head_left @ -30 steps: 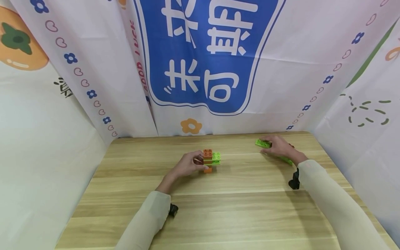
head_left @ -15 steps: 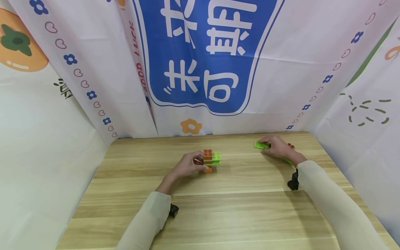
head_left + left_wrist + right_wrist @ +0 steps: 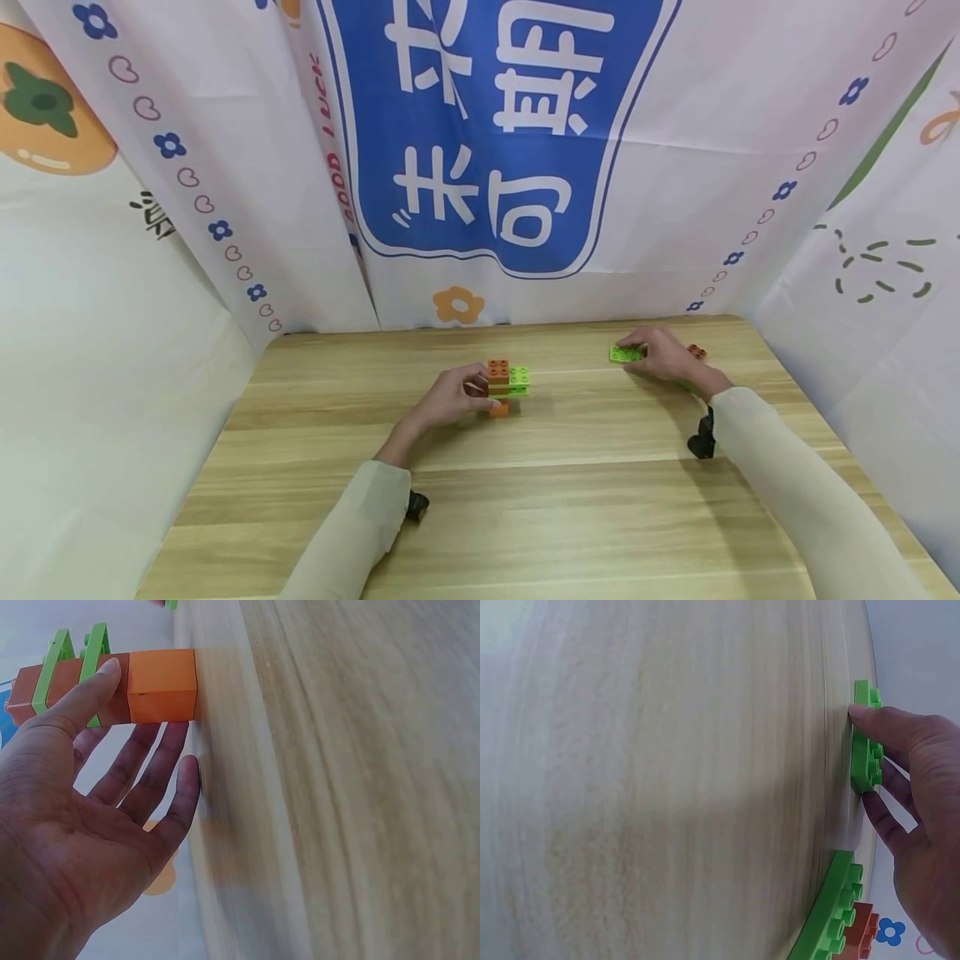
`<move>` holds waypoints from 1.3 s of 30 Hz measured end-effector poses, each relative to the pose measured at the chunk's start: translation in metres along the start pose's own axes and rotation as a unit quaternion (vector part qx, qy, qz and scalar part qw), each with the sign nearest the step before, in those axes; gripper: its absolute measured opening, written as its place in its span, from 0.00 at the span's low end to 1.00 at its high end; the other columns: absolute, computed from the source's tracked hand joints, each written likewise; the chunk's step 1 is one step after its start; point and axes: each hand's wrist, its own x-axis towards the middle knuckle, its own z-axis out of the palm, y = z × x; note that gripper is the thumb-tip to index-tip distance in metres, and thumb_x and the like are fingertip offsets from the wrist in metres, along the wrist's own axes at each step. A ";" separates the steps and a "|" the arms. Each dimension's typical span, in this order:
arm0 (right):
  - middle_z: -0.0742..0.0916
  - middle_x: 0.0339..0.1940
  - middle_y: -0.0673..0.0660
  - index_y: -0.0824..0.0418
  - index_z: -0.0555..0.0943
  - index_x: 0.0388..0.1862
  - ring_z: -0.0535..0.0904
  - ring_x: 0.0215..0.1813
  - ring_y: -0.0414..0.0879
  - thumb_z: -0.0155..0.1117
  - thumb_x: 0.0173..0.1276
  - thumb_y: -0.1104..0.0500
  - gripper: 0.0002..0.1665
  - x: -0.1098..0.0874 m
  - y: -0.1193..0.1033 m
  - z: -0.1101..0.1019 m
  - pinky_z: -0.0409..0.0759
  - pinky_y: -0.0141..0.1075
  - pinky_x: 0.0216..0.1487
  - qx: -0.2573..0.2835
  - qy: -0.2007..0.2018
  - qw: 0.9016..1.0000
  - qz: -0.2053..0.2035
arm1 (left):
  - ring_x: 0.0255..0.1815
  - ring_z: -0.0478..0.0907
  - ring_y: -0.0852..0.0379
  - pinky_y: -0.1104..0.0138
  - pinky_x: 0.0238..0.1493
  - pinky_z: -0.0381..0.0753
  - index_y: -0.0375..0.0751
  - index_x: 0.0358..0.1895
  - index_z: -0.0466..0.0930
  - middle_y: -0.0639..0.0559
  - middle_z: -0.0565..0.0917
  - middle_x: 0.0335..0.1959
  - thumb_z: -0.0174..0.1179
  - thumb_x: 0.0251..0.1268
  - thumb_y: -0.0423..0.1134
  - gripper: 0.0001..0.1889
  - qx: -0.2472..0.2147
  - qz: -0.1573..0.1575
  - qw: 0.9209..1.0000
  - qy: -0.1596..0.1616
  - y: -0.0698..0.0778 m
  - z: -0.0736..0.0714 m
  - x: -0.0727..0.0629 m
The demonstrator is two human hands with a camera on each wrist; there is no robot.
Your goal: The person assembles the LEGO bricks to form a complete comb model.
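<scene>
Near the far middle of the table, my left hand (image 3: 450,394) holds a small upright tower of toy building bricks (image 3: 498,372). Its thumb and fingers grip opposite sides. In the left wrist view, the tower has an orange brick (image 3: 161,686) at its foot, with brown bricks and two thin green plates above; the green plates jut out to one side. Toward the far right, my right hand (image 3: 662,353) pinches a flat green studded brick (image 3: 864,757) between thumb and fingers, close against the tabletop. Part of that brick lies hidden behind the fingers.
Beside the right hand lie another long green brick (image 3: 832,911) and a brown brick (image 3: 697,351). The wooden table (image 3: 480,517) ends at a printed white cloth (image 3: 330,292) hanging along its back, with more cloth at both sides.
My right hand has slid the green brick slightly left and toward me, uncovering more of the brown brick behind it. The left hand and the tower stay in place.
</scene>
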 end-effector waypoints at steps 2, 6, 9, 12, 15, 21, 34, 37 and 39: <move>0.90 0.54 0.67 0.69 0.87 0.57 0.85 0.55 0.63 0.81 0.61 0.66 0.25 0.000 -0.001 0.000 0.85 0.59 0.57 0.000 0.000 1.000 -0.001 | 0.51 0.85 0.52 0.61 0.56 0.87 0.42 0.48 0.83 0.48 0.88 0.48 0.76 0.65 0.34 0.13 0.001 0.000 1.000 0.000 -0.001 0.000 0.000; 0.90 0.54 0.66 0.68 0.87 0.57 0.85 0.56 0.63 0.80 0.62 0.67 0.23 0.000 -0.003 0.001 0.84 0.60 0.58 0.000 -0.003 1.000 -0.001 | 0.51 0.85 0.52 0.61 0.56 0.87 0.42 0.48 0.83 0.49 0.88 0.48 0.76 0.65 0.35 0.13 0.004 0.001 1.000 0.000 -0.003 0.000 0.000; 0.90 0.54 0.66 0.68 0.88 0.57 0.85 0.57 0.63 0.80 0.63 0.67 0.22 0.001 -0.003 0.001 0.84 0.60 0.58 0.004 -0.008 1.000 0.001 | 0.51 0.85 0.52 0.60 0.55 0.87 0.42 0.48 0.83 0.48 0.87 0.47 0.76 0.66 0.35 0.12 0.005 0.005 1.000 0.000 -0.003 0.000 0.000; 0.89 0.54 0.66 0.68 0.88 0.57 0.85 0.57 0.64 0.79 0.64 0.66 0.22 0.000 -0.003 0.001 0.84 0.60 0.59 0.008 -0.014 1.000 0.001 | 0.51 0.85 0.52 0.60 0.55 0.88 0.42 0.47 0.82 0.48 0.87 0.47 0.76 0.66 0.36 0.12 0.006 0.006 1.000 0.000 -0.003 0.000 0.001; 0.89 0.54 0.66 0.67 0.88 0.57 0.85 0.58 0.63 0.79 0.64 0.66 0.22 0.000 -0.003 0.001 0.84 0.60 0.59 0.008 -0.014 1.000 0.000 | 0.50 0.85 0.52 0.60 0.54 0.88 0.43 0.46 0.81 0.48 0.87 0.46 0.76 0.66 0.36 0.12 0.012 0.001 1.000 0.000 -0.003 0.000 0.001; 0.90 0.54 0.63 0.65 0.89 0.55 0.86 0.56 0.60 0.81 0.62 0.65 0.22 0.001 -0.011 0.002 0.85 0.58 0.58 0.013 -0.007 1.000 -0.007 | 0.49 0.85 0.51 0.59 0.53 0.88 0.43 0.45 0.81 0.47 0.87 0.45 0.76 0.66 0.36 0.13 0.019 -0.001 1.000 -0.001 -0.002 0.001 0.000; 0.90 0.55 0.62 0.63 0.89 0.56 0.86 0.57 0.58 0.81 0.63 0.63 0.22 0.007 -0.038 0.002 0.86 0.55 0.54 0.019 -0.004 0.999 -0.026 | 0.49 0.86 0.51 0.59 0.54 0.88 0.41 0.47 0.82 0.45 0.88 0.48 0.76 0.65 0.35 0.13 0.018 -0.006 1.000 -0.002 0.000 0.001 0.001; 0.90 0.54 0.60 0.63 0.89 0.56 0.86 0.56 0.57 0.81 0.63 0.62 0.21 0.008 -0.042 0.001 0.86 0.55 0.54 0.015 -0.003 0.999 -0.037 | 0.49 0.86 0.50 0.59 0.53 0.88 0.41 0.47 0.81 0.43 0.88 0.49 0.76 0.65 0.35 0.13 0.014 -0.004 1.000 -0.004 -0.001 0.000 0.001; 0.90 0.53 0.59 0.62 0.89 0.56 0.86 0.55 0.56 0.81 0.63 0.62 0.22 0.009 -0.044 0.001 0.87 0.54 0.53 0.011 -0.002 0.999 -0.044 | 0.49 0.86 0.49 0.59 0.53 0.88 0.40 0.47 0.81 0.42 0.88 0.49 0.76 0.66 0.36 0.13 0.012 -0.004 1.000 -0.007 -0.001 0.000 0.001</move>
